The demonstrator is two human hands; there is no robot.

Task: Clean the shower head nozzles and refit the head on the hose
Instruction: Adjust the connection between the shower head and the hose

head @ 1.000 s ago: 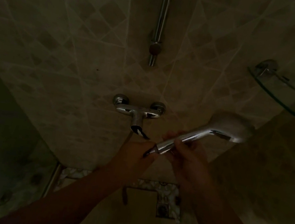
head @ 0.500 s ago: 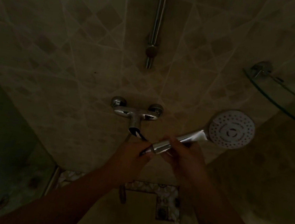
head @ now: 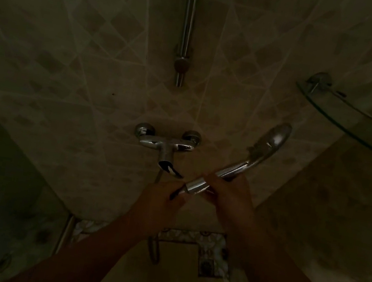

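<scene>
The chrome shower head (head: 267, 145) points up to the right, turned edge-on so its nozzle face is hidden. My right hand (head: 229, 197) grips its handle from below. At the handle's lower end my left hand (head: 162, 199) pinches the dark hose end (head: 175, 192), which touches the handle's base. The rest of the hose (head: 153, 250) hangs below my left wrist, mostly hidden. The scene is very dim.
A chrome mixer tap (head: 167, 143) with a lever sits on the tiled wall just above my hands. A vertical shower rail (head: 187, 29) runs above it. A glass corner shelf (head: 357, 121) juts out at the upper right. A patterned tile border (head: 193, 236) lies below.
The shower head has rotated in my right hand: its white nozzle face, visible half a second ago, is now turned away and only the chrome edge shows. Both hands stay at the handle's base.
</scene>
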